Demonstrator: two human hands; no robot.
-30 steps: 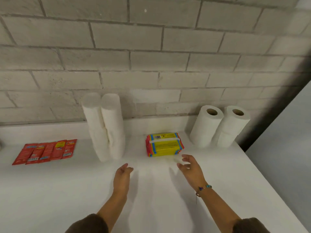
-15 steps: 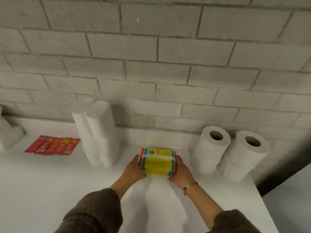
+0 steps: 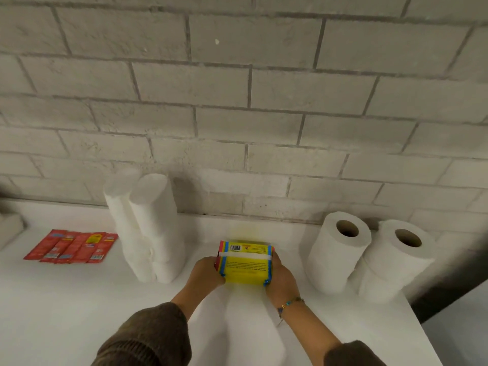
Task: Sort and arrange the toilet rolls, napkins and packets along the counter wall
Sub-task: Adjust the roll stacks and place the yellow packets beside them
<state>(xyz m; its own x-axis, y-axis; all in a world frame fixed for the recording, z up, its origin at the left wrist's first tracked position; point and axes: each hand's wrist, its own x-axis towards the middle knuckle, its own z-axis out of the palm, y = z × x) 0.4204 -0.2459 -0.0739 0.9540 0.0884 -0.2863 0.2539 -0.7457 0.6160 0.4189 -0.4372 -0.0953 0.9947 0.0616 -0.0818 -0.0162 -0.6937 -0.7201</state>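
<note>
1. I see the yellow packet (image 3: 245, 265) near the counter's (image 3: 66, 299) back edge, mid-length
2. The left hand (image 3: 208, 272) and right hand (image 3: 281, 278) clamp its two ends, fingers curled round them

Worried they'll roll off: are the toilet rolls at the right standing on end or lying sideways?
Standing on end: the toilet rolls show their core holes facing up, and they sit on the counter by the wall.

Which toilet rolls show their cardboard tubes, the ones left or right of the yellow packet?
The right rolls, past the yellow packet: brown tube holes show on top. The left rolls have plain white tops.
</note>
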